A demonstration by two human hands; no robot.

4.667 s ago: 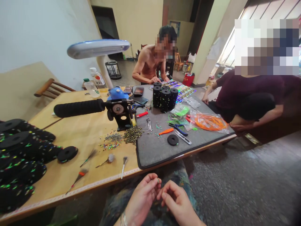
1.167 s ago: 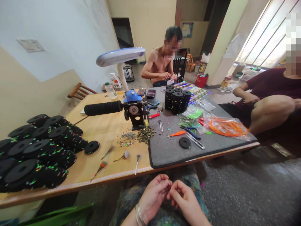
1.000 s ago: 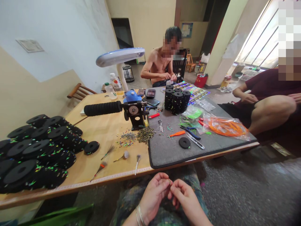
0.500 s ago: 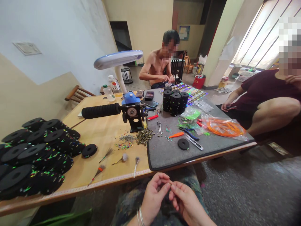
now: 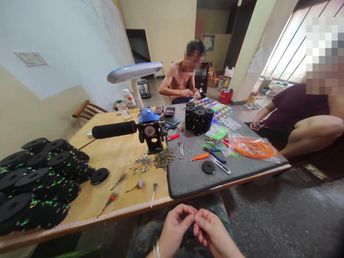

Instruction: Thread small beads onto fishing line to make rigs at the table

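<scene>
Over my lap, just off the table's front edge, my two hands meet fingertip to fingertip. My left hand (image 5: 175,229) is closed in a pinch of thumb and forefinger. Against it, my right hand (image 5: 212,229) pinches too, its other fingers curled in. A tiny yellowish speck shows where the tips meet, too small to name. Nearest on the table are a black foam ring (image 5: 208,167), a snap-off cutter knife (image 5: 220,165) and an orange-handled tool (image 5: 200,156) on the grey mat (image 5: 185,184).
Black foam spools (image 5: 51,182) are heaped at the left, and several stand on the mat (image 5: 199,122). Small brass-coloured pieces (image 5: 163,159) lie by a black clamp device (image 5: 152,138). Orange tubing (image 5: 254,147) is bagged at right. Two people (image 5: 180,80) sit around the table.
The view has tilted up slightly and turned a little right. My hands keep the same fingertip pinch; the person across has shifted their hands slightly.
</scene>
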